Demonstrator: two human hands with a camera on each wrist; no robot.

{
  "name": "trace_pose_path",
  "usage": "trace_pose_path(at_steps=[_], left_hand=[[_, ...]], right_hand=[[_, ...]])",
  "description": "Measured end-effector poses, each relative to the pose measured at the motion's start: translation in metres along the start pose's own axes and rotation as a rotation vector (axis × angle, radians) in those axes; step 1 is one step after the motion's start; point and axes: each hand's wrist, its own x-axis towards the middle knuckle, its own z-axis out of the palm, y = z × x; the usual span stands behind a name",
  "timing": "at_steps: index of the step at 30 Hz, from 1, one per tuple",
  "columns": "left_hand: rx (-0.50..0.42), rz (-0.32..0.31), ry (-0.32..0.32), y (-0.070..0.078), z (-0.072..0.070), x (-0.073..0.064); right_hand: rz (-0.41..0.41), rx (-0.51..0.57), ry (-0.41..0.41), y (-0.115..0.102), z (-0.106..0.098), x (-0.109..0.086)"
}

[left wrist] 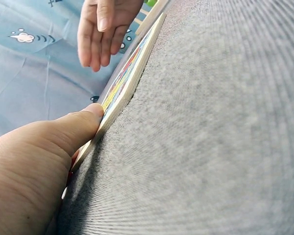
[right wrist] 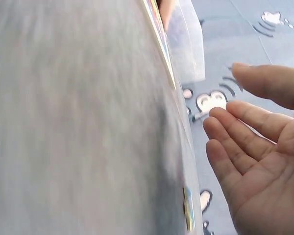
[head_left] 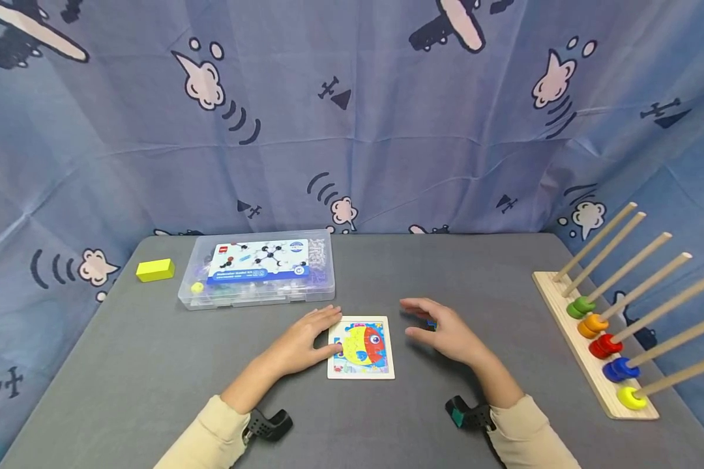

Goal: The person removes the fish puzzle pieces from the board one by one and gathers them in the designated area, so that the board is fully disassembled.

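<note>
A square fish jigsaw puzzle [head_left: 362,346] in a pale wooden frame lies on the grey table. My left hand [head_left: 306,340] rests along its left side, thumb [left wrist: 83,126] on the border and fingertips at the upper left corner. Its other fingers are mostly hidden in the left wrist view. To the right of the puzzle, my right hand [head_left: 446,331] is held over the table with relaxed, parted fingers and an empty palm. Partly hidden behind that hand is a small blue puzzle piece [head_left: 431,324], seen edge-on as a thin colourful piece [right wrist: 188,208] in the right wrist view.
Behind the left hand sits a clear plastic molecular model kit box [head_left: 257,270]. A yellow block [head_left: 155,270] lies farther left. At the right edge stands a wooden peg rack [head_left: 595,345] with coloured rings on upright rods. A patterned blue curtain [head_left: 352,117] hangs behind the table.
</note>
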Motion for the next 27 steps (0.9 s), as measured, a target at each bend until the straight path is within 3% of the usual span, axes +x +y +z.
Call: trace_pose_path(at_steps=[13,20,27], left_hand=[[-0.018,-0.012,0.007,-0.003,-0.001,-0.001],[-0.024,-0.017,-0.002,-0.002,-0.001,0.0],[-0.032,-0.018,-0.003,0.0,-0.003,-0.002]], right_hand=[[-0.035,0.054,-0.14,-0.026,0.03,0.03],[-0.006,0.094,-0.207,-0.031,0.046,0.043],[-0.035,0.012,-0.215,-0.029,0.059,0.046]])
